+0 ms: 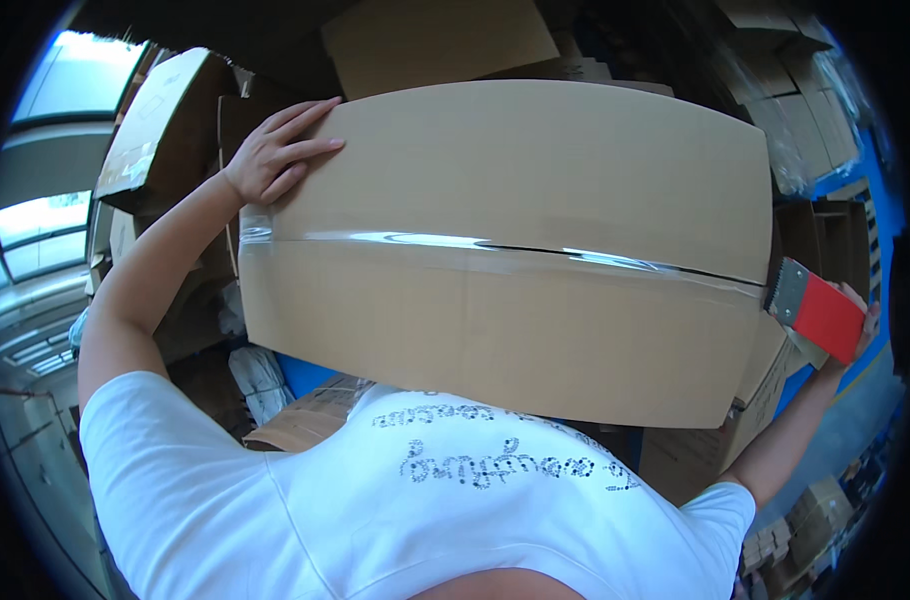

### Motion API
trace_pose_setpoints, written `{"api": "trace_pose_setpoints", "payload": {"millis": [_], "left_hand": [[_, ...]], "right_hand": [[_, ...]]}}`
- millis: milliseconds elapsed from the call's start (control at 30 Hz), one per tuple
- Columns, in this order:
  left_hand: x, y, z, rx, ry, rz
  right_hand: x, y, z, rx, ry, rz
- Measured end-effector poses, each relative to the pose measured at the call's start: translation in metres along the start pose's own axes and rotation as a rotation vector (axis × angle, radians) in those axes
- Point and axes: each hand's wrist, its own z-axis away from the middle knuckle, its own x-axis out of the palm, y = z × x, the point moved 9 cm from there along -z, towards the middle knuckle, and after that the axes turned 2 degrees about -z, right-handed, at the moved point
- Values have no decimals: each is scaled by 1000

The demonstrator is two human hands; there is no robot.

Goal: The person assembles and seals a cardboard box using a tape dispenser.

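tape dispenser (825, 312) flanks right edge of carton (505, 165).

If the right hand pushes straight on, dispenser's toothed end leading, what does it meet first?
Most likely the right end of the large carton, close beside the red tape dispenser; whether they touch is unclear.

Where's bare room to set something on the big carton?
On the carton: beyond the clear tape, right of the left hand; and between tape and shirt. Crowded: right end, where the right hand holds a red tape dispenser.
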Motion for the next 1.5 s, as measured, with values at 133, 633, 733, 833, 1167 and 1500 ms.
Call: {"api": "trace_pose_setpoints", "payload": {"millis": [133,633,733,833,1167,1500], "left_hand": [[-8,7,-2,-78,-40,-130],[4,167,-20,-738,86,138],[0,162,-45,-721,189,126],[10,172,-80,-422,-107,3],[-25,157,-117,-460,-152,201],[-23,264,-306,130,137,158]], "right_hand": [[-24,23,-2,113,279,-169],[211,-26,22,77,-420,-400],[215,-33,23,49,-520,-413],[188,-27,27,-3,-565,-384],[75,1,36,-207,104,-55],[119,-6,38,-341,-19,-8]]}}
